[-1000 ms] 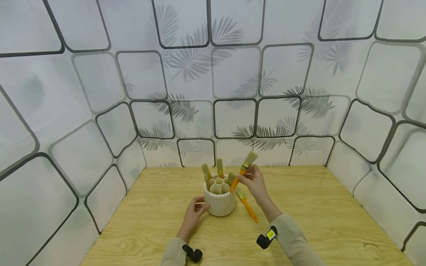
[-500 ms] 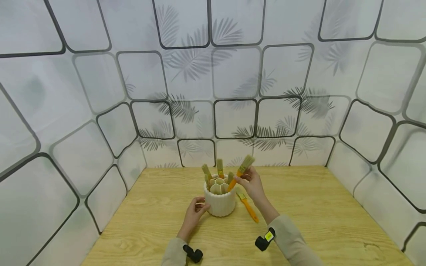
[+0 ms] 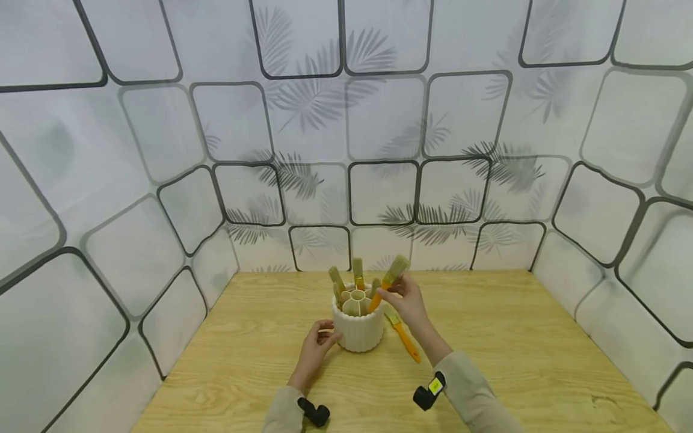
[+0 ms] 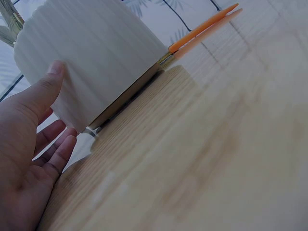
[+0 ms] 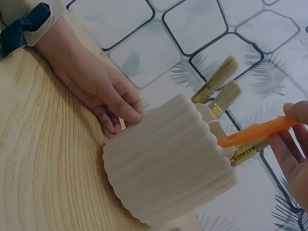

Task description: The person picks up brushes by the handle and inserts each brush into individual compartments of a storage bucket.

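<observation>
A white ribbed brush holder (image 3: 358, 334) with round compartments stands on the wooden table. My left hand (image 3: 316, 346) rests against its left side; in the left wrist view the thumb (image 4: 48, 84) lies on the wall and the relaxed fingertips meet its lower edge. My right hand (image 3: 408, 304) pinches a paintbrush, whose orange handle (image 5: 260, 131) slants with its end at the holder's rim. Its pale bristles (image 3: 399, 265) point up and right. Other paintbrushes (image 5: 226, 98) stand bristles-up in the holder. Another orange-handled paintbrush (image 3: 406, 343) lies on the table to the holder's right.
The wooden table (image 3: 238, 361) extends around the holder on every side. Patterned walls (image 3: 379, 192) with dark rounded outlines and grey leaves rise behind it and on both sides. A dark camera (image 3: 314, 414) sits on the left wrist, another (image 3: 429, 394) on the right.
My right hand has moved slightly left and down, bringing the paintbrush's handle end over the holder's right front rim. My left hand and the brush lying on the table stay put.
</observation>
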